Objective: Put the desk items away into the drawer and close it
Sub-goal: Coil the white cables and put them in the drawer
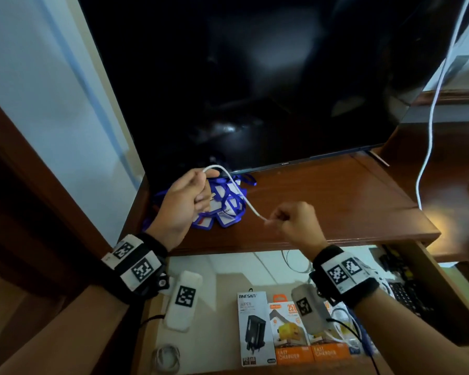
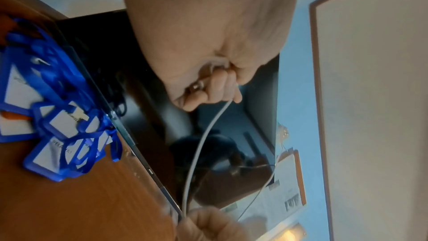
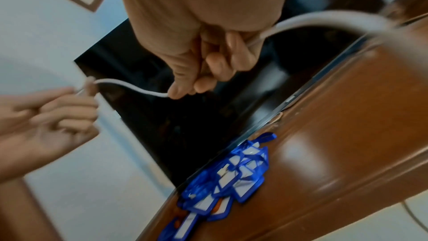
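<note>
In the head view, the left hand (image 1: 186, 200) and right hand (image 1: 295, 221) each pinched the thin white cable (image 1: 241, 197), stretched between them above the brown wooden desk (image 1: 336, 201). Blue-framed badge holders with ribbons (image 1: 225, 207) lay under it; the open drawer (image 1: 220, 299) sat below.

Left wrist view: fingers (image 2: 217, 87) curled round the cable.

Right wrist view: fingers (image 3: 220, 61) gripped it too.

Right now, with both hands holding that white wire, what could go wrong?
The white cable runs from the left hand to the right hand, just above the blue badge holders; a loop might snag them. A white cord hangs at the right; if it's the same cable, pulling might tug it.
</note>
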The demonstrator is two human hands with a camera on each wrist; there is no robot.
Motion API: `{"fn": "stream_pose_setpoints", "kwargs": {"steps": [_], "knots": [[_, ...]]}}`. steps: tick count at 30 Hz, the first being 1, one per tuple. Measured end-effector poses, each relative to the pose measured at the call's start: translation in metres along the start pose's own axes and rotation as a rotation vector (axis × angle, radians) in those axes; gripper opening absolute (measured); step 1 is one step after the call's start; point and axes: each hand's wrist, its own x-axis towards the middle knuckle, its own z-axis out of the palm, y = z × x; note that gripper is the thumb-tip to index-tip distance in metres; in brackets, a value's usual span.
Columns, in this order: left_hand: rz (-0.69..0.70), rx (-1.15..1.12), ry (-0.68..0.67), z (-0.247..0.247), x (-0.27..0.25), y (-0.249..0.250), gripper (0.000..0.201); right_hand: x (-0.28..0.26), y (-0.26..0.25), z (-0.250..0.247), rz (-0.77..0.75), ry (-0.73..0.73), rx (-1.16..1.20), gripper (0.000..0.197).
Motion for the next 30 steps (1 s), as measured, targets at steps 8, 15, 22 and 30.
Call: {"fn": "stream_pose_setpoints", "kwargs": {"steps": [8, 15, 22, 30], "knots": [[0.175, 0.508, 0.05, 0.007, 0.005, -0.016, 0.024, -0.011, -0.034, 0.014, -0.306, -0.343, 0.026, 0.014], [0.038, 0.347, -0.118, 0.02, -0.004, -0.016, 0.032, -0.001, -0.054, 0.003, -0.385, -0.222, 0.28, 0.019], [-0.107, 0.16, -0.117, 0.03, -0.005, -0.007, 0.047, 0.003, -0.044, 0.016, -0.353, 0.032, 0.299, 0.013], [-0.257, -0.212, 0.016, 0.023, 0.002, -0.001, 0.043, 0.002, -0.029, 0.017, -0.245, -0.016, 0.394, 0.019]]}}
